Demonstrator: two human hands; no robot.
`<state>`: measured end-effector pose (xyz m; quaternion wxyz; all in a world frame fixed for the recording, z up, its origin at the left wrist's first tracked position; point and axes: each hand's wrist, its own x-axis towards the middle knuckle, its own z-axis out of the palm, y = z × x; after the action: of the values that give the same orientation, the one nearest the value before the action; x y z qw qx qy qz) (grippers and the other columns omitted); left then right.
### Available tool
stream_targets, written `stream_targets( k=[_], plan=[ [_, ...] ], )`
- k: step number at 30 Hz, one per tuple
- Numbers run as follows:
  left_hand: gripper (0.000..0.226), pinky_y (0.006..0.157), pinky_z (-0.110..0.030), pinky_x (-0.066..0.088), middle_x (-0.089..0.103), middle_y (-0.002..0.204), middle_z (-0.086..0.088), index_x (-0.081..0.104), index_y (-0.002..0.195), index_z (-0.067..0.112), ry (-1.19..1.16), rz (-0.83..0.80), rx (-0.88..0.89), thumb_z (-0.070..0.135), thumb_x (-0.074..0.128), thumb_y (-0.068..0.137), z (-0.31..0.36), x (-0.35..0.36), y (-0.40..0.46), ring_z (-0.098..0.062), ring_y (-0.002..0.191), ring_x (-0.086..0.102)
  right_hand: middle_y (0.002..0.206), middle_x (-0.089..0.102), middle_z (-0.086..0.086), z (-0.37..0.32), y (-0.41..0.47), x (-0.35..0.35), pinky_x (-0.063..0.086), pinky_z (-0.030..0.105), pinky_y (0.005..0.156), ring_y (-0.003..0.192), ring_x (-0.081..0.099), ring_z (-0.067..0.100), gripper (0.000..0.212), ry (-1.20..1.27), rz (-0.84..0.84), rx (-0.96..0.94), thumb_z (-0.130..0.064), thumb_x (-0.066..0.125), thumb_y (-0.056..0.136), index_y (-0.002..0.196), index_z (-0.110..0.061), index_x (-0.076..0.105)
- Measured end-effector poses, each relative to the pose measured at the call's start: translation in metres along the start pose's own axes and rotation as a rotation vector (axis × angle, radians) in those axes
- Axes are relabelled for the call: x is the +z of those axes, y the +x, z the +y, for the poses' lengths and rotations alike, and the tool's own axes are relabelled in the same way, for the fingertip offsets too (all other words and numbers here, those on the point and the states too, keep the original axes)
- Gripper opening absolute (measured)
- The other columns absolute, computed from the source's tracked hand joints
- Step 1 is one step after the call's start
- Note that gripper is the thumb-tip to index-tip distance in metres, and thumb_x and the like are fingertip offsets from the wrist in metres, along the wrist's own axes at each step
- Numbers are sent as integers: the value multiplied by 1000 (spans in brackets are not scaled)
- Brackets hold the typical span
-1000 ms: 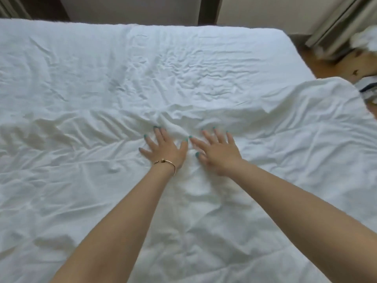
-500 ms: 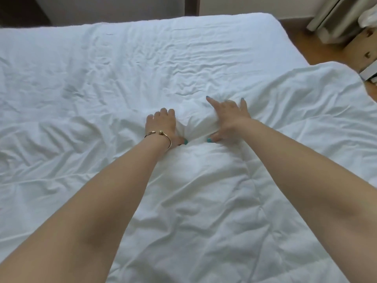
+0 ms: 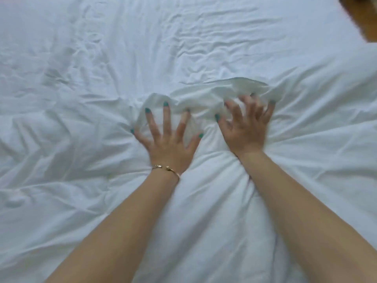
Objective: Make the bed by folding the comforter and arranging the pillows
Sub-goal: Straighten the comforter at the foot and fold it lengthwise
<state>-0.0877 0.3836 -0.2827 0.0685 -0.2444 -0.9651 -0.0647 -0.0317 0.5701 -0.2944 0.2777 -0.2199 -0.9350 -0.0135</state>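
both hands on the bunched comforter edge

the white comforter [image 3: 204, 211] covers the near part of the bed, its far edge gathered into a raised, crumpled ridge in the middle of the view. beyond that ridge lies the wrinkled white sheet [image 3: 183, 37], reaching to the far side of the frame.

the left hand [image 3: 169, 144] lies palm down on the comforter just short of the ridge, fingers straight and spread wide, the fingertips touching the bunched cloth. a thin gold bracelet [image 3: 166, 168] sits at that wrist. the nails are painted teal.

the right hand [image 3: 244, 129] is just beside the left, also on the comforter, its fingers bent at the knuckles and reaching into the raised fold; it is blurred, so whether they actually pinch the cloth cannot be told.

a strip of brown wooden floor [image 3: 365, 19] shows at the top right corner. no writing or label can be read anywhere, and no container shows.
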Motion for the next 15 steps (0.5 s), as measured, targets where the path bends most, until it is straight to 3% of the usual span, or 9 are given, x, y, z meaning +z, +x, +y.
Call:
stream_targets(
  k=[3, 6, 10, 15],
  plan=[
    [76, 98, -79, -5, 9, 162, 3, 6, 147, 55, 34, -110, -2, 87, 13, 79, -2, 8, 25, -42, 146, 0, 158, 29, 1, 5, 6, 12, 2, 66, 111, 144, 24, 36, 62, 17, -264, 35, -72, 34, 89, 145, -47, 35],
    [80, 98, -77, -10, 8, 162, 4, -9, 142, 61, 53, -257, 39, 94, 3, 70, -9, 6, 48, -39, 147, -1, 161, 21, -3, 8, 9, 11, 1, 66, 111, 147, 17, 33, 65, 51, -371, 66, -77, 28, 86, 146, -52, 27],
    [86, 103, -75, -5, 3, 162, 6, -9, 141, 62, 13, -408, 90, 97, 7, 64, -14, -3, 73, -36, 148, -4, 161, 18, -7, 12, 14, 16, -3, 63, 112, 148, 11, 29, 64, 87, -464, 105, -77, 27, 84, 144, -56, 25],
    [83, 106, -73, -5, -1, 163, 3, -7, 143, 58, -1, -592, 148, 92, 13, 70, -18, -16, 94, -32, 148, -7, 160, 2, -16, 22, 22, 32, -16, 56, 110, 146, -4, 16, 61, 106, -620, 135, -86, 10, 79, 137, -70, 4]
  ],
)
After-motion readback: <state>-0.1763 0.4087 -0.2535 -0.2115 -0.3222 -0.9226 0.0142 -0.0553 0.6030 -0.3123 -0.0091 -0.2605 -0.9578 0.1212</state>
